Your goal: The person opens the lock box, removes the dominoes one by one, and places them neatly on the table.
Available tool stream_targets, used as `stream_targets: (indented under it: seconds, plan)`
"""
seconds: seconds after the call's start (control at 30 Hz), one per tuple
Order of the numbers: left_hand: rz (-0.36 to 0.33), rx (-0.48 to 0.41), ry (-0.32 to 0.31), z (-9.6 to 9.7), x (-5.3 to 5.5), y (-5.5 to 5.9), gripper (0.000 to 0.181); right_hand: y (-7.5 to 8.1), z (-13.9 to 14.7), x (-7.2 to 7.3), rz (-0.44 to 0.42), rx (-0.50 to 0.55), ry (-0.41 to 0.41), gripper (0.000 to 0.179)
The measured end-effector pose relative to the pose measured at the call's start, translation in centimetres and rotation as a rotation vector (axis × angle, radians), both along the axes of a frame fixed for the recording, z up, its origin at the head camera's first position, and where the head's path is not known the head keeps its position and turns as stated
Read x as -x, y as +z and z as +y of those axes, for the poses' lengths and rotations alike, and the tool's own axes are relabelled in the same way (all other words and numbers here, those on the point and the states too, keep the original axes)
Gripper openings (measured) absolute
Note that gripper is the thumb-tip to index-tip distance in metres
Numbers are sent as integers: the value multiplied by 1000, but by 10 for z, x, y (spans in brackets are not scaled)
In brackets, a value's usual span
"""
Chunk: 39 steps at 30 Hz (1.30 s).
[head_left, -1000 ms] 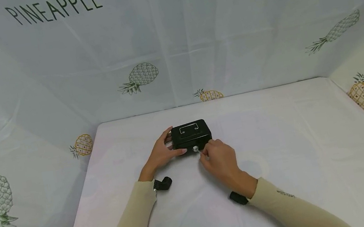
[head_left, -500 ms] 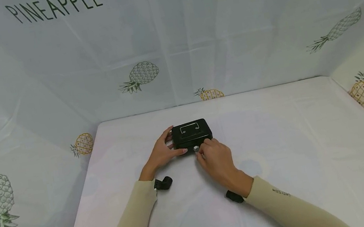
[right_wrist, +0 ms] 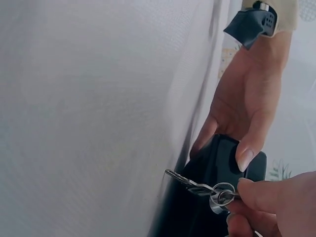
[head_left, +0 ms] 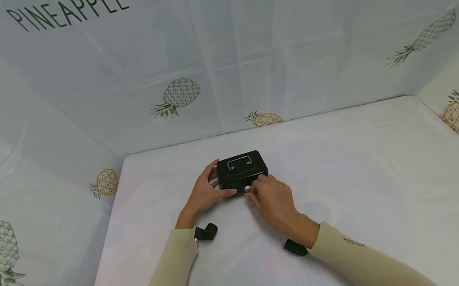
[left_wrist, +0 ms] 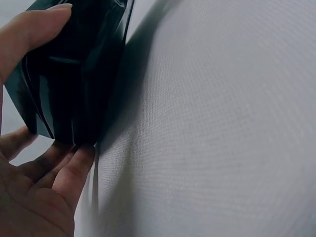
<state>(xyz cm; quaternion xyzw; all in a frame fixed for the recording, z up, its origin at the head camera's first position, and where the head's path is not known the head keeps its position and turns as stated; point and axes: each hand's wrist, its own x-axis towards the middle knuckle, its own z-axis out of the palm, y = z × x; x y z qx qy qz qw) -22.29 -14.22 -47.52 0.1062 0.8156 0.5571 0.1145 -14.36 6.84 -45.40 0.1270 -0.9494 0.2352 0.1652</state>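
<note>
The box sits on the surface, lid down. The left hand grips its left end, thumb on the front. The right hand pinches a key at the lock, a second key on its ring. The step seems to be working the lock; the next move likely calls for a small twist, box braced.

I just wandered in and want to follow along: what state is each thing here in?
Black box: closed
Handle: appears folded flat on top
Held key: at the silver lock; whether inserted, can't tell
Loose key: dangling from the ring
Left hand: gripping the box
Right hand: pinching the held key
</note>
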Motion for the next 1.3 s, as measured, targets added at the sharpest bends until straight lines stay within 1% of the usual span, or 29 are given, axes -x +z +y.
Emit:
stream_targets:
  seconds: [0.3, 0.7, 0.9, 1.2, 1.3]
  plan:
    - [-2, -17, -5, -1, -1, -3, 108, -4, 4, 0, -82, 63, -2, 17]
    - [-4, -40, -20, -1, -2, -1, 109, -5, 8, -2, -150, 148, -6, 14]
    - [-11, -46, -28, -2, -3, -1, 109, -7, 10, -2, -176, 141, -2, 17]
    - [-2, -49, -48, -2, -3, -2, 111, -11, 12, -4, -185, 86, 32, 19]
    - [2, -50, -51, -3, -3, -2, 111, -11, 13, -4, -159, 77, 42, 18]
